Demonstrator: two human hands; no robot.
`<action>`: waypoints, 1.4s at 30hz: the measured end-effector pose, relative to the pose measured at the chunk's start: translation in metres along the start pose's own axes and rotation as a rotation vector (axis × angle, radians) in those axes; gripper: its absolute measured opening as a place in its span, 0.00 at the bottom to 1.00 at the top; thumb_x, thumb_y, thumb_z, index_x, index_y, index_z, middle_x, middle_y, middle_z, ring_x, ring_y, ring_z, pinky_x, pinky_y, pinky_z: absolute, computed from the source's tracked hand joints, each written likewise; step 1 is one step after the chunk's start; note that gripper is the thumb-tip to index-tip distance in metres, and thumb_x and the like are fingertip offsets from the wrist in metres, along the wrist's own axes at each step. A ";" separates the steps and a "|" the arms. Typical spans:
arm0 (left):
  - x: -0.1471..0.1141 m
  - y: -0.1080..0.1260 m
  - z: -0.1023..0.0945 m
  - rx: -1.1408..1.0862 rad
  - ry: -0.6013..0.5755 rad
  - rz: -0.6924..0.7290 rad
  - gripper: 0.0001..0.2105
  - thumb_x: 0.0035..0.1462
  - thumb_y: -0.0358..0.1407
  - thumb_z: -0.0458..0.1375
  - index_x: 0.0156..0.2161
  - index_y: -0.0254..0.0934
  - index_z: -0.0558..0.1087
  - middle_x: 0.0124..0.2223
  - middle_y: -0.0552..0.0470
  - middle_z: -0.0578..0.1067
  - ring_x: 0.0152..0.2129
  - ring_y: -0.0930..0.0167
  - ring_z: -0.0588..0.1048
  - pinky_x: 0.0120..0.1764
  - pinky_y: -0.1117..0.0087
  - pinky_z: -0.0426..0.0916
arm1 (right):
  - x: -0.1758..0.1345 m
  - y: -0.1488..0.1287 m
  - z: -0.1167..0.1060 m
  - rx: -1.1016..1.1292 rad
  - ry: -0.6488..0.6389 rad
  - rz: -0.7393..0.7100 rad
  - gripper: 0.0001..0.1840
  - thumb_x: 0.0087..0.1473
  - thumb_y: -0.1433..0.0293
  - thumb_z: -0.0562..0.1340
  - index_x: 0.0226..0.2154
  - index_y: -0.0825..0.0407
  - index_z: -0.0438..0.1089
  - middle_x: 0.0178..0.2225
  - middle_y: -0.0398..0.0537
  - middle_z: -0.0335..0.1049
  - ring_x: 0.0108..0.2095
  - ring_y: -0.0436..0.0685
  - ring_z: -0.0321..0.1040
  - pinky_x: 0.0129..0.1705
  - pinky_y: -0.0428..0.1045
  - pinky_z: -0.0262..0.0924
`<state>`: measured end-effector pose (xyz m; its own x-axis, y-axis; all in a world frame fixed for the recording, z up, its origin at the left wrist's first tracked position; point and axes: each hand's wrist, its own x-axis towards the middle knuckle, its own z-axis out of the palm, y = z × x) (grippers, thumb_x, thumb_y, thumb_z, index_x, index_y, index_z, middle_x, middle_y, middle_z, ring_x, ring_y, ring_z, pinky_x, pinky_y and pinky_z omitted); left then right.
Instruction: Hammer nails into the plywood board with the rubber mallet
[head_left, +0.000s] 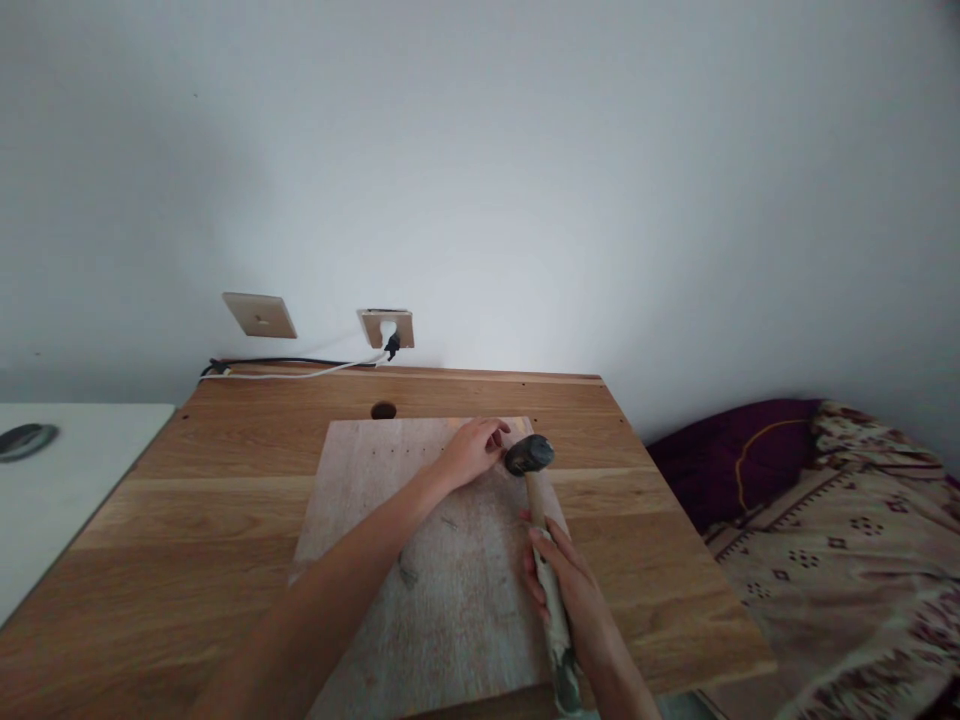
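My right hand (559, 572) is wrapped round the pale, worn wooden handle of a hammer (531, 455). Its dark metal head hangs over the upper right part of a whitish wooden board (450, 610). Just left of the hammer head, my left hand (474, 450) rests on the board with thumb and fingers pinched together; whatever they hold is too small or hidden to make out. A row of small dark dots (408, 451) runs along the board's upper part, left of my left hand. Several thin grey pieces, perhaps nails (407, 572), lie on the board.
Beneath the board is a brown wooden table (225, 520) with a round cable hole (383, 410). A white plug (388, 330) sits in a wall socket, its cables along the table's back edge. Patterned bedding (832, 560) lies to the right, a white surface (67, 500) to the left.
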<state>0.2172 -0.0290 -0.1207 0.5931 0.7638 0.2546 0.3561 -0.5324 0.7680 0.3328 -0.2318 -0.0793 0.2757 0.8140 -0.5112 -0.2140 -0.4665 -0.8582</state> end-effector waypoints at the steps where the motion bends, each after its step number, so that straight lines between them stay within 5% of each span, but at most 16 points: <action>1: 0.000 0.000 0.000 -0.005 -0.010 -0.013 0.16 0.52 0.22 0.61 0.46 0.35 0.77 0.38 0.50 0.79 0.34 0.68 0.77 0.45 0.66 0.72 | 0.000 0.000 0.001 0.047 -0.020 0.008 0.32 0.46 0.48 0.70 0.47 0.49 0.66 0.22 0.34 0.66 0.14 0.45 0.54 0.13 0.41 0.52; 9: 0.000 -0.006 0.002 -0.087 -0.012 -0.002 0.18 0.51 0.20 0.61 0.47 0.37 0.76 0.35 0.54 0.79 0.32 0.70 0.77 0.41 0.70 0.71 | 0.011 -0.003 -0.008 0.211 -0.051 0.007 0.39 0.38 0.45 0.74 0.47 0.49 0.68 0.19 0.32 0.61 0.11 0.43 0.46 0.08 0.40 0.44; 20: -0.002 -0.005 0.001 -0.138 0.002 -0.046 0.16 0.51 0.23 0.61 0.47 0.35 0.75 0.33 0.53 0.80 0.29 0.71 0.78 0.37 0.71 0.71 | 0.008 -0.025 0.005 -0.024 -0.043 -0.112 0.38 0.45 0.43 0.69 0.49 0.50 0.67 0.20 0.31 0.60 0.11 0.43 0.47 0.09 0.41 0.46; 36: 0.000 -0.005 0.000 -0.146 -0.008 -0.058 0.24 0.47 0.18 0.61 0.50 0.36 0.75 0.37 0.49 0.83 0.32 0.67 0.80 0.38 0.69 0.72 | 0.013 -0.016 0.006 -0.159 -0.043 -0.139 0.32 0.50 0.45 0.67 0.47 0.50 0.66 0.22 0.32 0.60 0.12 0.44 0.49 0.09 0.41 0.48; 42: -0.001 -0.002 -0.006 -0.115 -0.055 -0.046 0.21 0.51 0.23 0.63 0.52 0.35 0.73 0.41 0.48 0.81 0.34 0.67 0.79 0.42 0.66 0.73 | 0.011 -0.013 0.005 -0.136 -0.034 -0.164 0.34 0.50 0.44 0.66 0.49 0.51 0.66 0.21 0.32 0.60 0.12 0.44 0.49 0.09 0.41 0.48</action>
<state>0.2118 -0.0262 -0.1193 0.6182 0.7634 0.1872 0.3008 -0.4498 0.8410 0.3336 -0.2148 -0.0731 0.2639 0.8929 -0.3648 -0.0396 -0.3678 -0.9291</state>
